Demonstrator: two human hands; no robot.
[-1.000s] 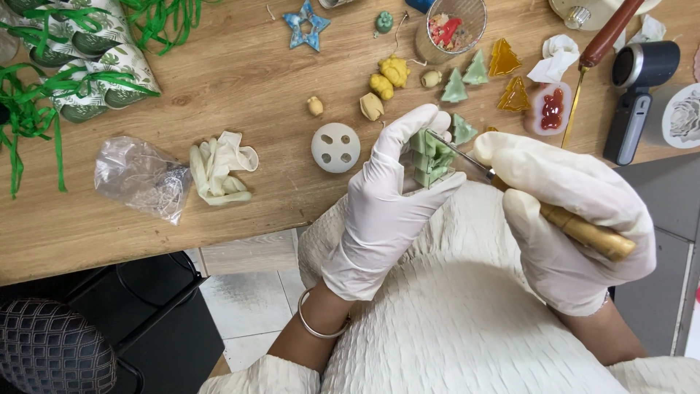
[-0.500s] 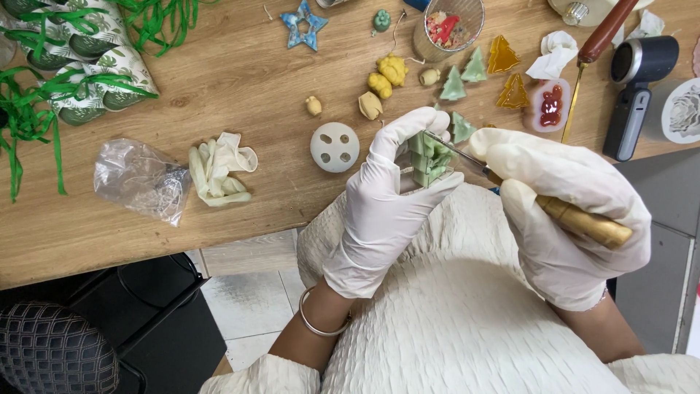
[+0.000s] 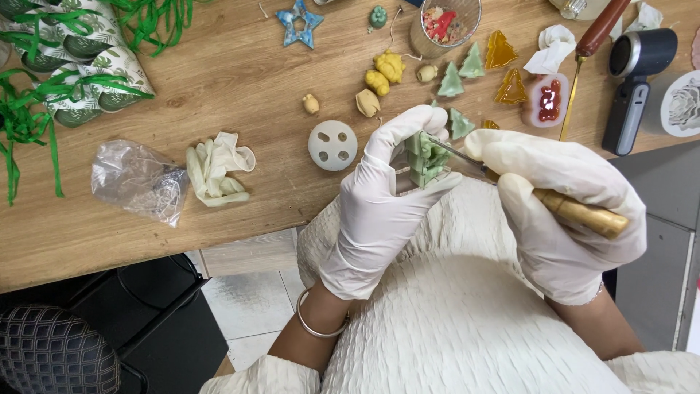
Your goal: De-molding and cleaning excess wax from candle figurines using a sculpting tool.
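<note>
Gloved left hand (image 3: 379, 211) clamped on green tree-shaped piece (image 3: 425, 157), right hand (image 3: 561, 211) at 3 o'clock gripping gold-handled tool (image 3: 554, 204), tip touching piece

The left hand (image 3: 383, 211) turns a little, so the small green piece (image 3: 426, 157) it holds now shows more of its front. It sits a bit lower and nearer the person's body than a second ago. The right hand (image 3: 561, 211) moves in closer too, and the thin metal tip of the gold-handled tool (image 3: 576, 211) now touches the green piece's right side.
</note>
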